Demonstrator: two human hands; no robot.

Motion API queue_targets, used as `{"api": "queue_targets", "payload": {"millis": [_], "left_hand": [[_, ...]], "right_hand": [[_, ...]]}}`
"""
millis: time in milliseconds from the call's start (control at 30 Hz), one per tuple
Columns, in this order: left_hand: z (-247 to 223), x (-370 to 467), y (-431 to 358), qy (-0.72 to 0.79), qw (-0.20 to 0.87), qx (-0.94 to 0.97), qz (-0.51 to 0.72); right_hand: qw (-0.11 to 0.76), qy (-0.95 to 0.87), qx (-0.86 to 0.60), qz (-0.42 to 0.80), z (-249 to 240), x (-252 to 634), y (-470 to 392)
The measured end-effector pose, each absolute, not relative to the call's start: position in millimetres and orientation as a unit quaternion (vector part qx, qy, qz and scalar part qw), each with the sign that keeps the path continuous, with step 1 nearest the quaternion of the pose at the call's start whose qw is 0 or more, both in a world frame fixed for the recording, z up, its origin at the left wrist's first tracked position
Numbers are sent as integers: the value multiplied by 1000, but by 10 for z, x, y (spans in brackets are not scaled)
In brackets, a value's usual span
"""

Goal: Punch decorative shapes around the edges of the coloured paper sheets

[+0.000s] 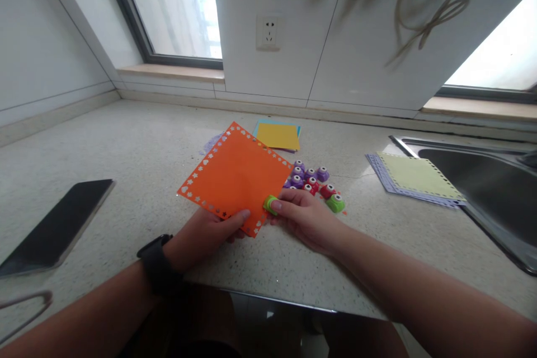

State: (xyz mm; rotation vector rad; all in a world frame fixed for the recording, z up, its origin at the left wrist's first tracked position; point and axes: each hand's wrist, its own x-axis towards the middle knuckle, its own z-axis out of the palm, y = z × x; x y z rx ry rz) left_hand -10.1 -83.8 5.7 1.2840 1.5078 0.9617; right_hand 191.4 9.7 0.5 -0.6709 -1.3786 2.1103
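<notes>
An orange sheet of paper (241, 170) with small flower, heart and star cut-outs along its edges is held up over the counter. My left hand (218, 226) grips its lower edge, thumb on top and fingers underneath. In my right hand (300, 212) is a green craft punch (271, 205), pinched with the thumb on it at the sheet's lower right edge. Beyond the right hand sit several more punches: purple ones (322, 173), red ones (328, 190) and a green one (335, 202). The sheet partly hides some of them.
A stack of yellow and blue paper (277, 136) lies at the back. Purple paper scraps (211, 144) are left of it. Punched yellow and lilac sheets (419, 176) overlap the rim of a metal sink (482, 215) on the right. A dark tablet-like slab (56, 224) rests at left.
</notes>
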Motion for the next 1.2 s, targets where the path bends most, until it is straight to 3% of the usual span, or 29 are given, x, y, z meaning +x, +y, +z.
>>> {"api": "queue_targets", "payload": {"millis": [1200], "left_hand": [[104, -77, -833, 604, 460, 513, 400]], "right_hand": [[258, -562, -247, 746, -50, 1932, 144]]}}
